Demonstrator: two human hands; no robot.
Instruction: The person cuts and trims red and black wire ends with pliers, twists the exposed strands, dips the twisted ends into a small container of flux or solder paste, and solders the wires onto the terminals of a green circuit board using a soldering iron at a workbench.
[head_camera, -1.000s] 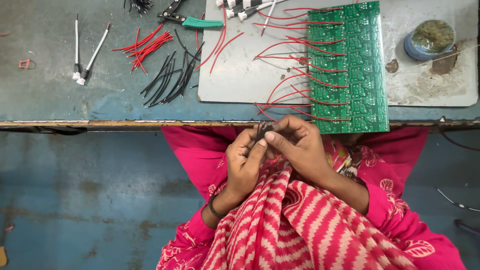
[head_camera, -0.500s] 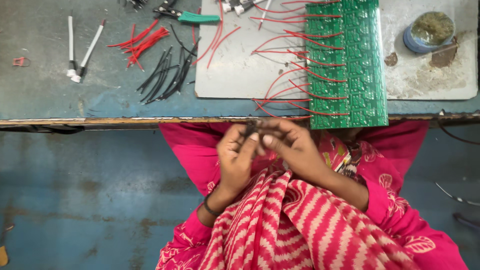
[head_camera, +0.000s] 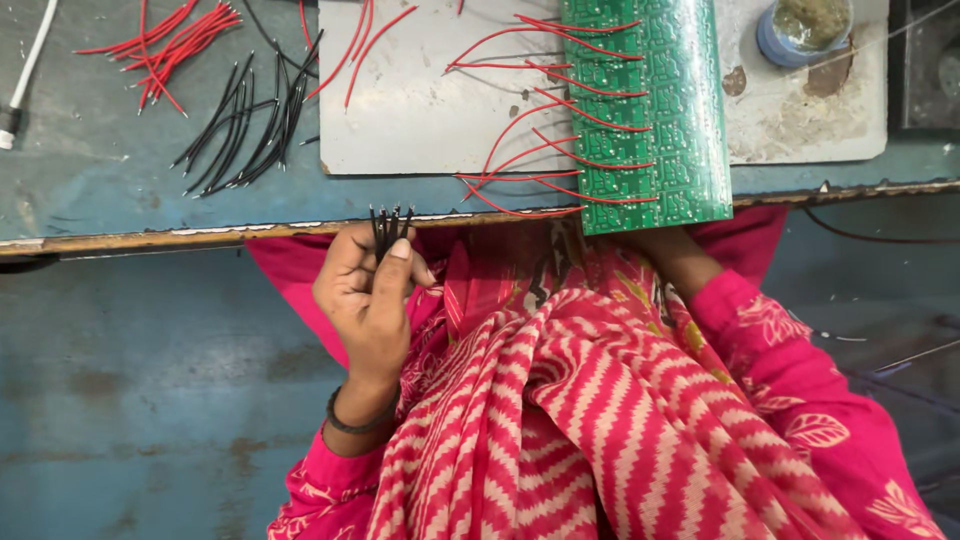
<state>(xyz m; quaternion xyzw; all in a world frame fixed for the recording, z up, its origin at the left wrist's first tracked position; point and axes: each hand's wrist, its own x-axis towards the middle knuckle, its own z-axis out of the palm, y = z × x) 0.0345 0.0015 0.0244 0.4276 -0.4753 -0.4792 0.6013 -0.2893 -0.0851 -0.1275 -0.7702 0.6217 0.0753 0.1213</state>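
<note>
Bundle of short black insulated wires (head_camera: 389, 228) is pinched upright in the left hand (head_camera: 368, 290), just below the bench (head_camera: 150, 240) edge; right hand hidden beneath the green circuit board (head_camera: 655, 120), its state indeterminable.

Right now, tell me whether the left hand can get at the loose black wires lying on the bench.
Probably yes, but not freely. The left hand sits just below the bench edge, with open bench up to the loose black wires. It is already pinching a bunch of black wires, so its fingers are occupied.

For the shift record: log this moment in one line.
left hand: pinches black wire bundle | right hand: hidden under green circuit board | workbench
</note>
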